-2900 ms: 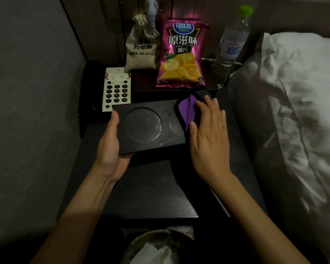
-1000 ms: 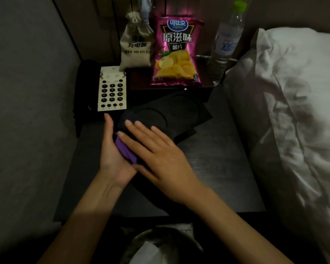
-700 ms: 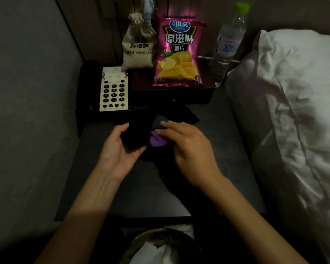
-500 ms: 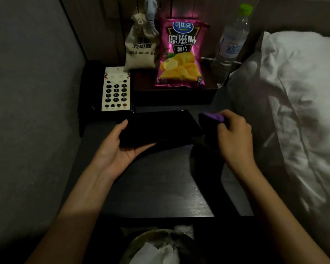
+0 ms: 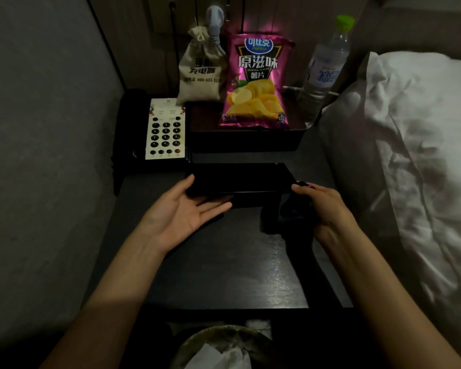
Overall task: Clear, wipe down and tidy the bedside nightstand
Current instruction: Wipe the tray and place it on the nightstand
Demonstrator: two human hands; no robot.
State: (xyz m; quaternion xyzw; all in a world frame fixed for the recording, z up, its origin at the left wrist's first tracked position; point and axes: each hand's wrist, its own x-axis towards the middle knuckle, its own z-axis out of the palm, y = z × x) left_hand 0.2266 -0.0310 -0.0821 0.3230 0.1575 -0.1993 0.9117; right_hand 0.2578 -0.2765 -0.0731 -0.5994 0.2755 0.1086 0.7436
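Nightstand table [image 5: 250, 275], dark top, with your two hands at its middle. The black coaster tray [image 5: 240, 179] sits tilted, its near edge raised on your left hand [image 5: 181, 217]: the thumb lies against the tray's left end and the fingers [image 5: 213, 209] run straight and relaxed beneath it, so the tray is propped rather than gripped. Your right hand [image 5: 328, 209] is at the tray's right end, its fingers curled round the dark cleaning cloth [image 5: 290, 211], of which only a sliver of purple shows at the knuckles.

Change: about three seconds ago the tray lay face up, its round recesses showing, while your right hand rubbed the cloth over it; a second ago both hands had crossed to the left end; now the cloth has come off the tray to the right and the recesses no longer show. By this reading, the tray's wipe is finished or nearly so, and the bare top beneath is open for its turn.

Behind the tray, a telephone [image 5: 165, 129] stands at the left; on a raised tray further back are a canvas pouch [image 5: 200, 67], a pink crisp packet [image 5: 256, 83] and a water bottle [image 5: 322, 70]. A white pillow [image 5: 415, 129] lies at the right, and a waste bin [image 5: 224, 347] sits below the near edge.
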